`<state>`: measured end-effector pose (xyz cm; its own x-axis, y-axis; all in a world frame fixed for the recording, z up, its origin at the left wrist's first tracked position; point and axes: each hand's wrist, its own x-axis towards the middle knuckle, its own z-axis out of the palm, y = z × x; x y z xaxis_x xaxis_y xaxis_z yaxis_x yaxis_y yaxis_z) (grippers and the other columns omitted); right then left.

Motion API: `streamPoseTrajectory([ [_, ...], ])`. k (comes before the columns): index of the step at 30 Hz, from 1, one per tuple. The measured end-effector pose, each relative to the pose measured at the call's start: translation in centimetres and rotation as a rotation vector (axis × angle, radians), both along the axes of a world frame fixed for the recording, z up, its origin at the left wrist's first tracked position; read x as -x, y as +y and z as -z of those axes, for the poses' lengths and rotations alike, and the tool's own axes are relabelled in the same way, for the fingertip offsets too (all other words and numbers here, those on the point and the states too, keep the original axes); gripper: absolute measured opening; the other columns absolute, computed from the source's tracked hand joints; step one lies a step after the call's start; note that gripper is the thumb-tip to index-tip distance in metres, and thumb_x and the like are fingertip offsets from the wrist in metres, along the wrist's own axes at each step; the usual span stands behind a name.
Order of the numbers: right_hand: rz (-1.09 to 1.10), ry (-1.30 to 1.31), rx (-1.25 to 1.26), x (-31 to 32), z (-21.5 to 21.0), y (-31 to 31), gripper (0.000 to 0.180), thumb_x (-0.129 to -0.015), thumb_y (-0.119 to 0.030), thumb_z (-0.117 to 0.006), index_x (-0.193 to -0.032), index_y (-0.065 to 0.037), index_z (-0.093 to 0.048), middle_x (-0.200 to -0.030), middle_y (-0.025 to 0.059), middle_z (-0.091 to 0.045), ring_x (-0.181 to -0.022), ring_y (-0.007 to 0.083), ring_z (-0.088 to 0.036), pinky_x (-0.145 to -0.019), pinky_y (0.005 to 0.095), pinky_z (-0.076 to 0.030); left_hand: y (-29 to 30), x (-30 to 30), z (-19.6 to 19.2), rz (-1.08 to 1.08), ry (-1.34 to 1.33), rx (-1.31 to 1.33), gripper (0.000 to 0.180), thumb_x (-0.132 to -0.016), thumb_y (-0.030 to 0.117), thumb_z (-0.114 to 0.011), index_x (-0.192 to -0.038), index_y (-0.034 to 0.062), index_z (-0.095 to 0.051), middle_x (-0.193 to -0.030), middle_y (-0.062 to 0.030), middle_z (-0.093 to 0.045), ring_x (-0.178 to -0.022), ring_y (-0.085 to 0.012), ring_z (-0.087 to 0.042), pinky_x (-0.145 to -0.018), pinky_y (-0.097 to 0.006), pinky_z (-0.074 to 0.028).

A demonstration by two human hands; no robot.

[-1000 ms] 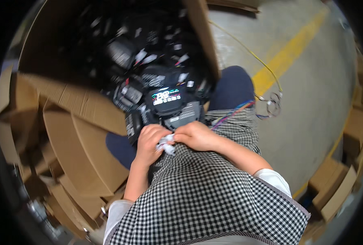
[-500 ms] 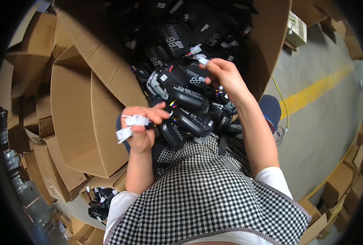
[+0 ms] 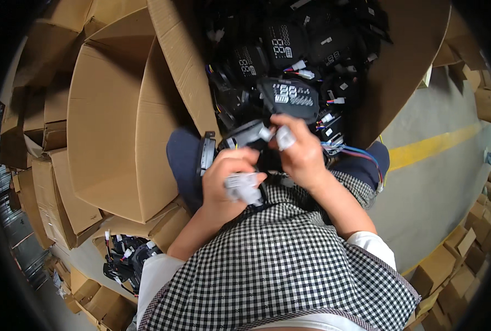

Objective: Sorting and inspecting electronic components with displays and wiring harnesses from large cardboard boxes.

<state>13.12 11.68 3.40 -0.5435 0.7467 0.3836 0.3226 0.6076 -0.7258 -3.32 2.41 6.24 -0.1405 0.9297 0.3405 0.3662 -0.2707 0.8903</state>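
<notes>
My left hand is closed around white wire connectors, which stick out past the thumb and are blurred. To its right, my right hand is closed too, with a white connector against its fingers, also smeared by motion. Another white plug lies at its fingertips. Beneath and between the hands are black display units with cables, partly hidden by the fingers. Just beyond the right hand rests a black display panel with pale segment markings. A grey-edged unit stands on edge beside the left hand.
A large cardboard box holds many more black display units. An open cardboard box stands at left; a smaller lot of black units lies lower left. Blue and red cables hang by my right knee. A yellow stripe crosses the floor.
My right hand has come down and nearer to my left hand, which has shifted right. The view has swung left, and the units in front of me have been rearranged.
</notes>
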Motion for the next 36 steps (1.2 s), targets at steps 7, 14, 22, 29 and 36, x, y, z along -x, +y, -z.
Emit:
streamPoseTrajectory([
  [7, -0.147, -0.076, -0.024, -2.2, 1.7, -3.4, 0.033, -0.072, 0.000, -0.061, -0.105, 0.002, -0.061, -0.123, 0.0226, -0.058, -0.108, 0.0368, -0.061, -0.091, 0.0418, -0.051, 1.4, -0.6, 2.0, 0.232, 0.202, 0.016, 0.026, -0.065, 0.006, -0.074, -0.085, 0.0086, -0.057, -0.108, -0.0112, -0.071, -0.084, -0.0215, -0.067, -0.075, -0.032, -0.043],
  [14, 0.126, 0.026, 0.695, -6.3, -1.8, -4.4, 0.006, -0.084, -0.005, -0.063, -0.088, 0.000, -0.064, -0.093, 0.0154, -0.068, -0.072, 0.0288, -0.068, -0.062, 0.0338, -0.053, 1.2, -1.4, 2.2, 0.194, 0.131, 0.123, 0.032, -0.070, 0.007, -0.081, -0.097, 0.0039, -0.063, -0.097, -0.0084, -0.069, -0.089, -0.0222, -0.065, -0.084, -0.034, -0.043],
  [22, -0.011, -0.383, 0.154, -5.7, -4.9, -4.5, 0.018, -0.084, -0.019, -0.064, -0.071, -0.007, -0.061, -0.066, 0.0095, -0.064, -0.052, 0.0268, -0.061, -0.046, 0.0389, -0.046, 1.4, -1.1, 1.7, 0.323, 0.422, 0.018, 0.033, -0.065, 0.011, -0.078, -0.095, 0.0041, -0.068, -0.093, -0.0095, -0.069, -0.085, -0.0234, -0.065, -0.078, -0.033, -0.042],
  [29, -0.255, -0.137, 0.696, -4.7, -0.8, -2.9, 0.017, -0.089, -0.023, -0.059, -0.086, -0.009, -0.069, -0.073, 0.0130, -0.065, -0.070, 0.0335, -0.064, -0.062, 0.0438, -0.049, 0.9, 0.4, 1.6, 0.392, 0.450, 0.003, 0.031, -0.064, 0.011, -0.078, -0.093, 0.0050, -0.069, -0.087, -0.0087, -0.068, -0.079, -0.0233, -0.065, -0.074, -0.034, -0.044],
  [36, -0.047, -0.016, 0.526, -1.3, -0.5, -6.4, 0.014, -0.089, -0.024, -0.060, -0.085, -0.012, -0.067, -0.070, 0.0116, -0.065, -0.064, 0.0329, -0.064, -0.056, 0.0427, -0.050, -1.0, 3.0, 1.2, 0.327, 0.317, 0.186, 0.037, -0.059, 0.006, -0.078, -0.095, 0.0057, -0.069, -0.091, -0.0079, -0.068, -0.082, -0.0226, -0.062, -0.076, -0.033, -0.045],
])
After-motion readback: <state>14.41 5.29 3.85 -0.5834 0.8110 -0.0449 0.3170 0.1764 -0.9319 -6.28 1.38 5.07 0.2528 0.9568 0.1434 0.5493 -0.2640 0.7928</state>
